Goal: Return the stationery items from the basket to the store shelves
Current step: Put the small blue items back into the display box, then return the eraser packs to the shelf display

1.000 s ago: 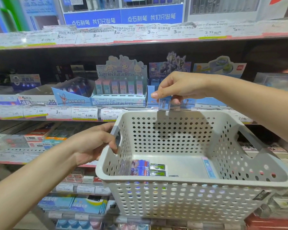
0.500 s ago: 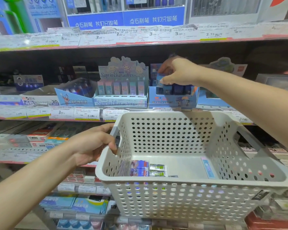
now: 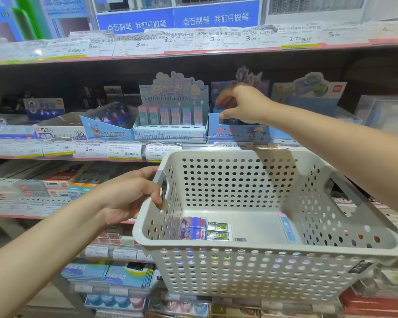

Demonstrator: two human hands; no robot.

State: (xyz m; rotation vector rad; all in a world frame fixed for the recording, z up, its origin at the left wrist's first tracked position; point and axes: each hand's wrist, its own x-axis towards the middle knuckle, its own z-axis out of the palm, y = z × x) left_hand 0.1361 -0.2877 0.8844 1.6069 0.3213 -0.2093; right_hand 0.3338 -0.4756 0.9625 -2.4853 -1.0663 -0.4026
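Note:
My left hand (image 3: 129, 196) grips the left handle of a grey perforated basket (image 3: 262, 247), holding it up in front of the shelves. On the basket floor lie two purple-blue packs (image 3: 193, 228), two small green-labelled packs (image 3: 218, 231) and a slim light-blue item (image 3: 288, 228) by the right wall. My right hand (image 3: 241, 105) reaches over the basket to the middle shelf, with curled fingers over the open top of a blue display box (image 3: 239, 133). The fingertips are blurred and whether they hold a small blue item cannot be seen.
A Sanrio display box (image 3: 170, 131) of pastel erasers stands left of the blue box, and another blue display (image 3: 106, 129) sits further left. Price-label strips (image 3: 193, 42) edge each shelf. Packaged stationery (image 3: 55, 184) fills the lower shelves.
My right hand carried a small blue item up from above the basket rim to the blue display box on the middle shelf. The left hand and basket stayed put.

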